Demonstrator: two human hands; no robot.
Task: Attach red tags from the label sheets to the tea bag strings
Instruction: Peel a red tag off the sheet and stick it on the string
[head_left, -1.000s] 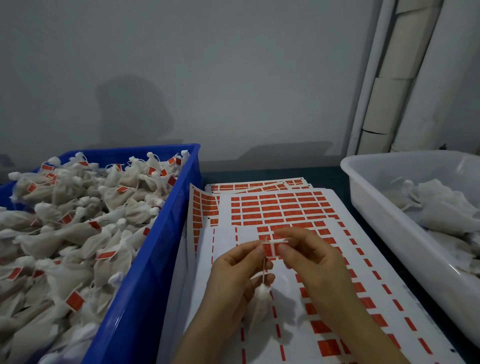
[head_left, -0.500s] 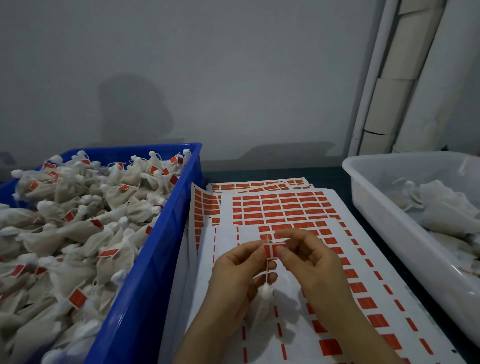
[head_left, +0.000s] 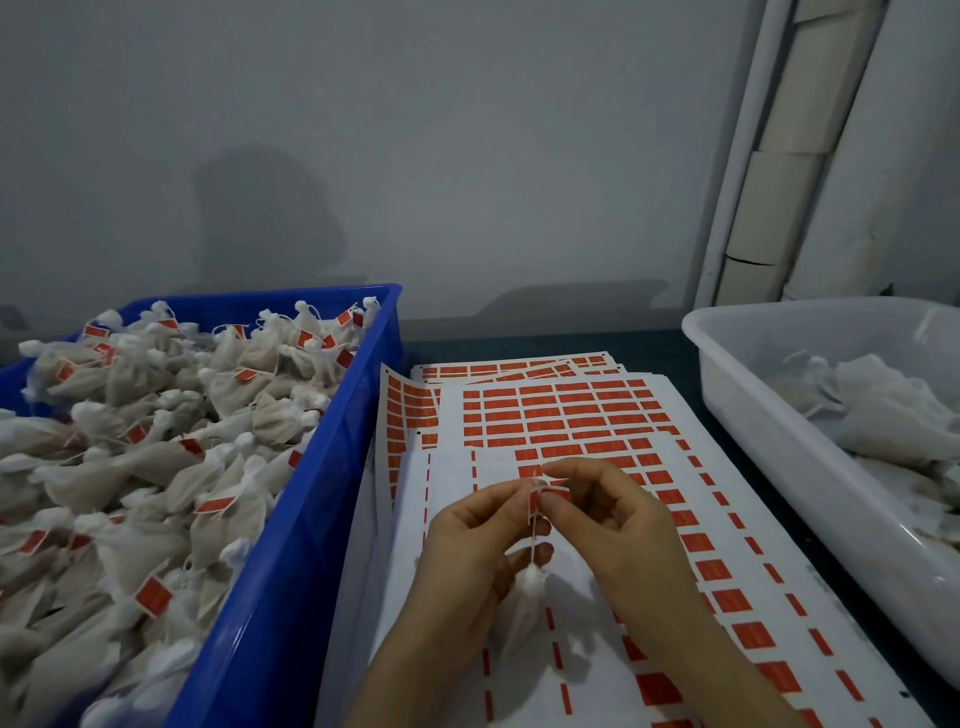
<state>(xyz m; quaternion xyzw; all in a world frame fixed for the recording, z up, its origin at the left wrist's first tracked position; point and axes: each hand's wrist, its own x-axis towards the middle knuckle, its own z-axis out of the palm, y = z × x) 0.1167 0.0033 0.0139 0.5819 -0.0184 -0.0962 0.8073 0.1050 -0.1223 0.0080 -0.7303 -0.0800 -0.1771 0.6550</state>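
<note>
Over the stacked label sheets, both hands meet. My left hand and my right hand pinch a small red tag folded around a white string. From that string a white tea bag hangs below my fingers, partly hidden by my left palm. The upper sheets carry rows of red tags; the nearer sheet shows mostly thin red strips and a few tags along its right side.
A blue crate on the left is heaped with tagged tea bags. A white plastic tub on the right holds several untagged bags. A grey wall stands behind the dark table.
The red tag went from flat across the string to folded over it between my fingertips. Both hands stayed nearly in place, drawing slightly closer together.
</note>
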